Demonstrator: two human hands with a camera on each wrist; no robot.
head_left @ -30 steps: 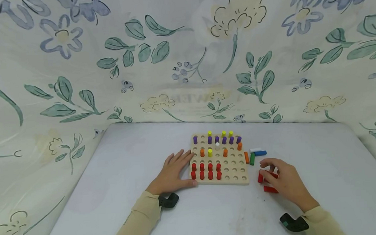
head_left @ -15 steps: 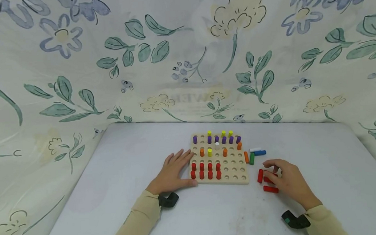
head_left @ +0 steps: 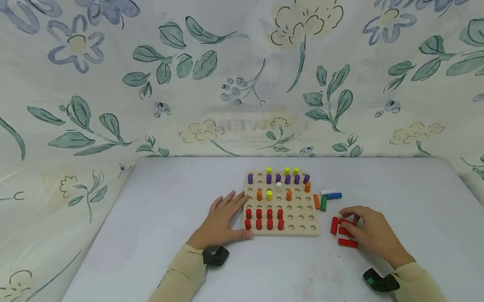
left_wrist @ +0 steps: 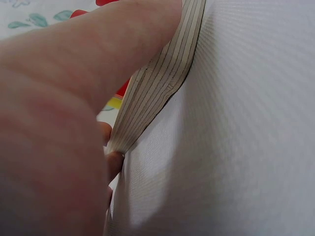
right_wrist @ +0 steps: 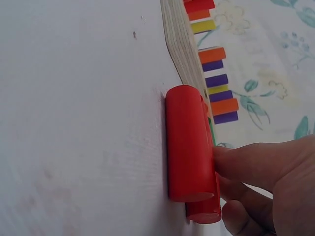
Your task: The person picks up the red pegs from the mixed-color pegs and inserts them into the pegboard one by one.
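My left hand [head_left: 219,222] lies spread at the left side of a wooden pegboard [head_left: 301,217], fingertips at its left edge and thumb at its front corner. In the left wrist view the thumb [left_wrist: 133,34] crosses the board's striped side. Just right of the board, my right hand [head_left: 371,231] pinches a red peg [head_left: 348,221] between thumb and forefinger, the peg partly hidden by the hand. Below it lies another red peg [head_left: 345,231], and nearer the front one more [head_left: 347,243]. One red peg [head_left: 334,225] sits lengthwise to their left.
Red pegs [head_left: 270,224] fill two short rows at the board's front left. Purple pegs [head_left: 288,179], yellow, orange and a white one stand farther back. Beside the board lie orange [head_left: 316,202], green [head_left: 323,204], blue [head_left: 334,196] and white [head_left: 327,192] pegs.
My right hand has shifted slightly right and drawn back, uncovering more of the red pegs beneath it. My left hand keeps its place against the board.
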